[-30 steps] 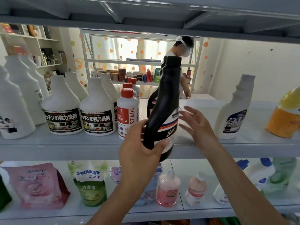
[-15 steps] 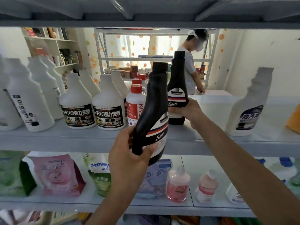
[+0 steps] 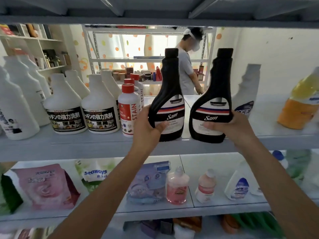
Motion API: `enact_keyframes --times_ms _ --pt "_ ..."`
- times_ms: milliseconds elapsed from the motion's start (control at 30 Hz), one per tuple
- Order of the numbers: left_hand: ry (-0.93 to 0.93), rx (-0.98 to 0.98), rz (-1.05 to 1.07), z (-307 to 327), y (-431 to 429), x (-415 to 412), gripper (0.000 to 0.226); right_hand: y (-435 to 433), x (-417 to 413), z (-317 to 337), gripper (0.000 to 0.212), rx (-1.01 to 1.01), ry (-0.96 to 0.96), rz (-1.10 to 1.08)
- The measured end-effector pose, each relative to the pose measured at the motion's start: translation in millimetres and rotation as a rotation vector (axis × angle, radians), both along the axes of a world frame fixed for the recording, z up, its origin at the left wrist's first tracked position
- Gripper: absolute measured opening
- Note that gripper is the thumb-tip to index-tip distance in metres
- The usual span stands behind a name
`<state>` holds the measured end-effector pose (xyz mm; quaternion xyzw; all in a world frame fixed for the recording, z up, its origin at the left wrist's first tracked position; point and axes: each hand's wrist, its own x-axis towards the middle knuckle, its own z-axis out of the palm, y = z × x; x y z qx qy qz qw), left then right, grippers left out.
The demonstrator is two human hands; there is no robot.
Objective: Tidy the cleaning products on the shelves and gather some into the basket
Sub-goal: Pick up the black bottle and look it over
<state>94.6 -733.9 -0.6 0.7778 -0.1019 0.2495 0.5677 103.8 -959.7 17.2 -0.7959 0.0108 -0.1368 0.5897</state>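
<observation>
Grey metal shelving (image 3: 86, 147) is filling the view, stocked with cleaning products. Fingers (image 3: 159, 125) of the left hand (image 3: 146, 125) are curling round the lower body of a tall black plastic bottle with a white "Sam" label (image 3: 170, 100), the thumb pressing across the label. The right hand (image 3: 233, 128) is gripping a second, matching black bottle (image 3: 214, 100) the same way. Both are standing upright, side by side and slightly apart, just right of the white red-capped "STAIN" bottle (image 3: 128, 109), their bases seemingly resting at the shelf's front edge. They are looking rigid and smooth, probably full and fairly heavy, so a loose hold risks slipping on the glossy label. Gripping low, at the wide body where the hands are sitting, is looking safer than taking the narrow neck, which would be letting the bottle swing.
</observation>
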Motion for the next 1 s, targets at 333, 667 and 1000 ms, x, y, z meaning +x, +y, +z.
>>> enact_keyframes --times_ms 333,667,1000 --pt "0.114 0.224 -0.083 -3 2 35 0.076 3 -38 -22 0.087 0.107 0.005 0.137" --pt "0.246 -0.428 -1.098 11 -30 -39 0.028 34 -86 -126 0.059 0.268 0.199 0.650" --pt "0.163 -0.307 -0.236 -5 -38 -47 0.027 81 -112 -152 0.064 -0.160 -0.043 0.105"
